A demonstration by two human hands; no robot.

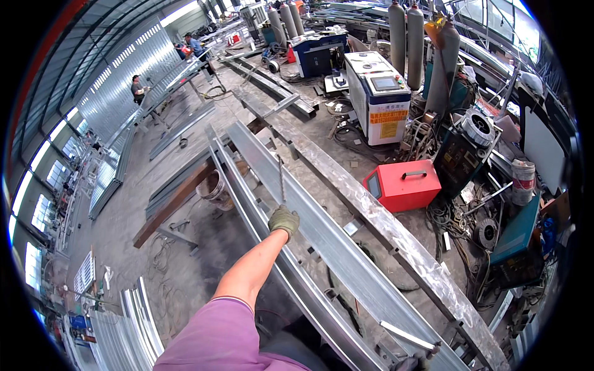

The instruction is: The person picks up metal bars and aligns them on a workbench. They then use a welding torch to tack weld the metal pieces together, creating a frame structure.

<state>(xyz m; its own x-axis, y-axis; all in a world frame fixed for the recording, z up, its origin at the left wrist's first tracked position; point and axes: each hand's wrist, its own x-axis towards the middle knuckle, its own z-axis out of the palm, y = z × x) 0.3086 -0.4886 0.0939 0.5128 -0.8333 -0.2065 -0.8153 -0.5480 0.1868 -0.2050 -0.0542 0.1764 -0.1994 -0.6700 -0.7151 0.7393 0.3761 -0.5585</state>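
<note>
- Head view: I see both hands, gloved, with the left hand [284, 221] reaching out near the middle and the right hand [421, 358] down at the lower edge.
- The left hand is closed in a fist around a thin dark rod [281, 176], which juts out of it toward the far end of the work.
- The rod lies over the wide silver channel [337, 244] in my view; I can't tell whether its tip touches the metal.
- The right hand is partly cut off by the rim, so I can't tell whether it grips; it looks to be at the near end of a short bar [405, 334].
- The short bar reaches across the channel from right to left, slightly aslant.
- Left of the channel, I have a narrow rail [312, 303] running alongside, passing close to the left wrist.
- Right of it runs a scuffed beam [387, 226], with a gap showing the floor [210, 247] between them.
- Beyond the beam sits a red box [405, 191] with a black handle, and behind that a white cabinet [361, 93] near tall gas cylinders [397, 40].
- To the right I see a wire spool [478, 127] on a dark machine.
- On the left, a brown beam [173, 204] slants beside a bucket [213, 188], and a person [137, 89] stands far back.
</note>
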